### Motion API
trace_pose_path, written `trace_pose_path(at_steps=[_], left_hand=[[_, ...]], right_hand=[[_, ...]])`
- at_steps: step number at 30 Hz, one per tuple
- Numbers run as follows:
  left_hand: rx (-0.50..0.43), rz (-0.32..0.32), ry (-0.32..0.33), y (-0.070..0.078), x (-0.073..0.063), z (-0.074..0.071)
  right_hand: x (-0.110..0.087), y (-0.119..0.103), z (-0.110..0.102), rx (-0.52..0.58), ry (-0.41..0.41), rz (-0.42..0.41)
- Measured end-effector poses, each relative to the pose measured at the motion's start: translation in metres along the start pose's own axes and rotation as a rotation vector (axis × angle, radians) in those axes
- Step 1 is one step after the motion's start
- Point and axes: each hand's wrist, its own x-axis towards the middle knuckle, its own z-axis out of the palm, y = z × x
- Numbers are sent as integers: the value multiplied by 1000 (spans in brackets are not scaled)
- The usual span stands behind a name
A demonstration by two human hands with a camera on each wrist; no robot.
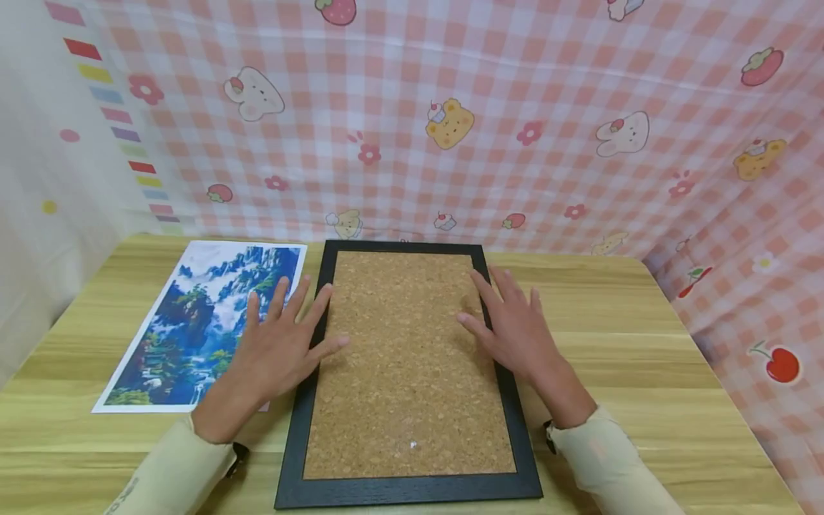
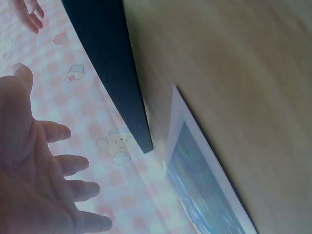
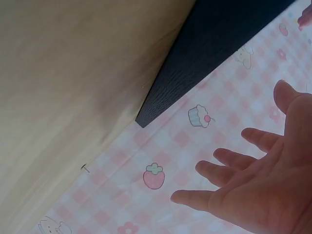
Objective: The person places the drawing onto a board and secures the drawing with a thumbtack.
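Note:
A black picture frame (image 1: 412, 489) with a cork board (image 1: 405, 372) inside it lies flat on the wooden table. My left hand (image 1: 277, 350) is spread over the frame's left side, its thumb overlapping the cork in the head view. Over the right side, my right hand (image 1: 518, 329) is held with fingers apart, the thumb and index finger reaching across the frame's edge. Both wrist views show the palms above the level of the frame, with nothing gripped. A printed mountain landscape (image 1: 187, 336) with a white border lies left of the frame, partly covered by my left hand.
The wooden table (image 1: 644, 400) extends to both sides of the frame. Behind it hangs a pink checkered cloth (image 1: 399, 93) with cartoon animals and strawberries, which also runs along the right edge. A white curtain (image 1: 45, 179) hangs at the left.

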Motion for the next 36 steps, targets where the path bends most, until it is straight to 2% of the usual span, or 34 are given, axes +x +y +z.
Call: trace_pose_path(at_steps=[20,30,36], left_hand=[[-48,-65,4,-18,-8,-12],[-17,-90,21,-33,-13,-21],[-28,-120,31,-44,-16,-27]], right_hand=[[-3,16,-8,11,21,61],[-2,24,-16,2,15,85],[-3,35,-25,75,42,93]])
